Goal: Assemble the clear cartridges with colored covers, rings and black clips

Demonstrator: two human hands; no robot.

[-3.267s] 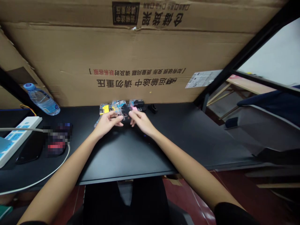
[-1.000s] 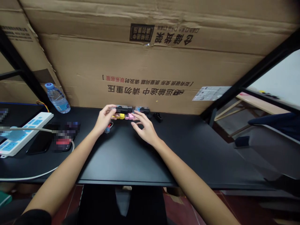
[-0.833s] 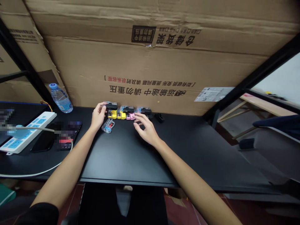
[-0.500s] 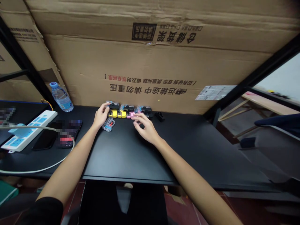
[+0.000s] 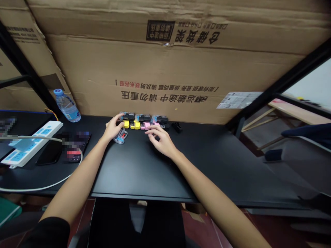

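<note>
Beside the cardboard (image 5: 98,58), the leftmost block (image 5: 128,116) is met by the left hand (image 5: 112,128), fingers half-curled, grip unclear; the right hand (image 5: 162,142) is spread, empty; light pressure is advised.

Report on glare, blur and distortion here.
Head view: a pale sheen spreads over the middle of the black tabletop; head view: what looks like a grey chair is soft at far right; head view: the right black post leans outward, probably wide-lens distortion; head view: the small coloured pieces near the hands show little fine detail.
</note>
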